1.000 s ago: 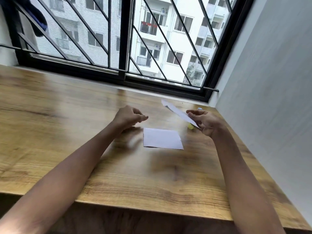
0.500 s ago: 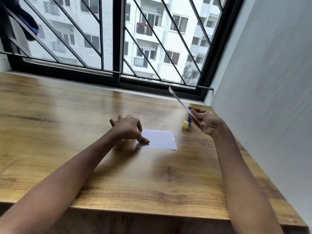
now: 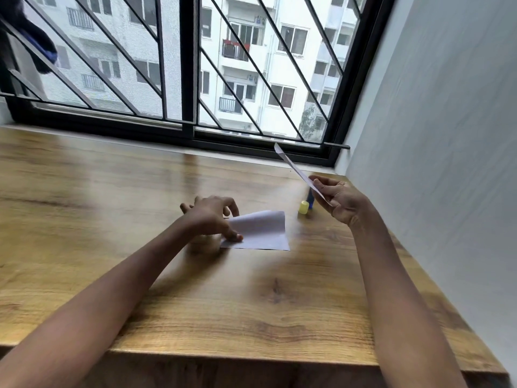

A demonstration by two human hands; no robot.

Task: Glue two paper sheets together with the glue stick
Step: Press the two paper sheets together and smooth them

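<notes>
The left hand pinches the left edge of a white rectangular paper sheet lying on the wooden counter. The right hand pinches a second white sheet aloft, above the blue-and-yellow glue stick.

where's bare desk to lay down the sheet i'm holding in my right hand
Bare: the wooden table left of the left hand, and the near strip in front of the white paper sheet on it. Crowded: by the grey wall, where the blue glue stick with yellow cap sits beside the right hand and its raised white sheet.
</notes>
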